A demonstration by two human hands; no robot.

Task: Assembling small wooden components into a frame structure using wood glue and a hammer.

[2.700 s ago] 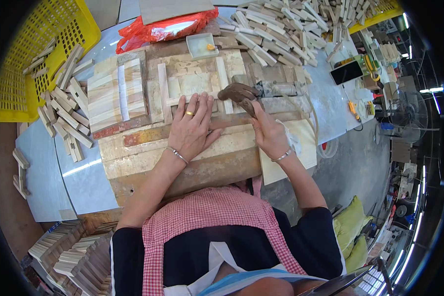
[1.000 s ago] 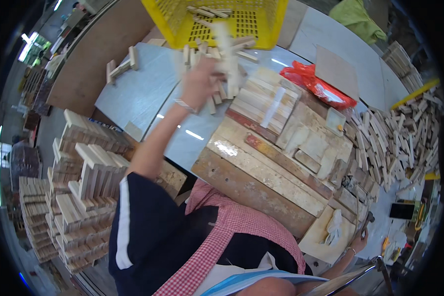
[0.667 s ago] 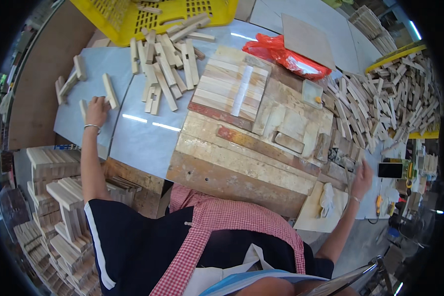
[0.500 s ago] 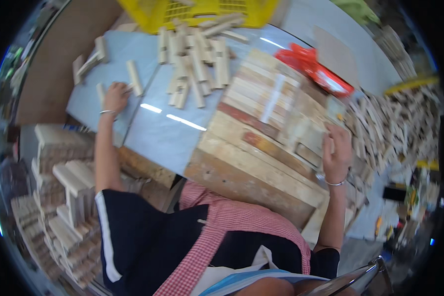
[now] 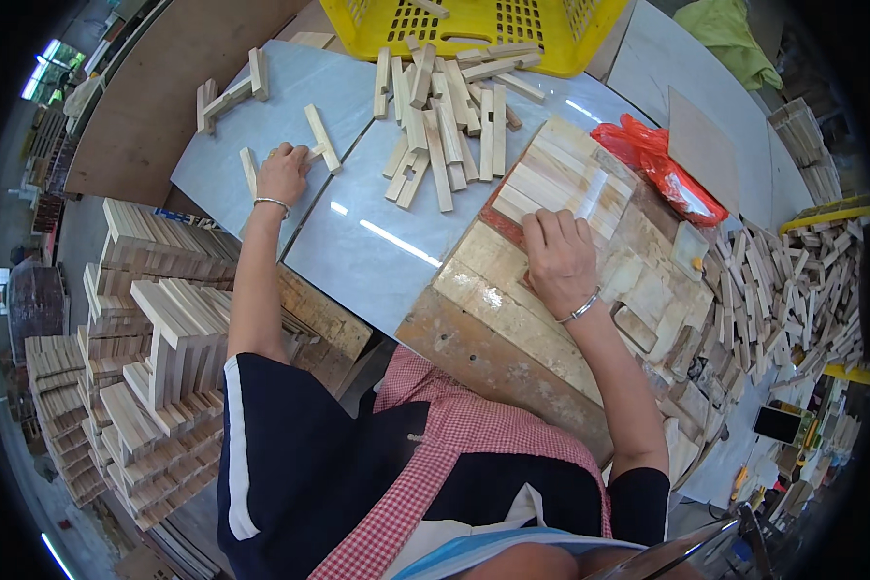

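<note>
My left hand (image 5: 282, 174) is closed on the short crossbar of an H-shaped wooden frame lying on the grey tabletop. One side bar (image 5: 323, 139) shows to the right of my fingers, another (image 5: 249, 171) to the left. Farther back on that side lies a similar three-piece wooden frame (image 5: 230, 97). My right hand (image 5: 559, 261) rests with bent fingers at the near edge of a row of pale wooden strips (image 5: 551, 179) on the workboard (image 5: 498, 290). Its fingertips touch the wood; what lies beneath the palm is hidden.
Loose notched wooden bars (image 5: 445, 126) lie heaped before a yellow crate (image 5: 483, 29). A red plastic bag (image 5: 662, 169) sits behind the workboard. Stacked wooden pieces (image 5: 164, 348) rise at left; a pile of small sticks (image 5: 793, 280) fills the right.
My right hand has moved left from the workboard's right side to the pale strips. My left hand stays at the frame's crossbar. The whole view has shifted, placing the table farther right.
</note>
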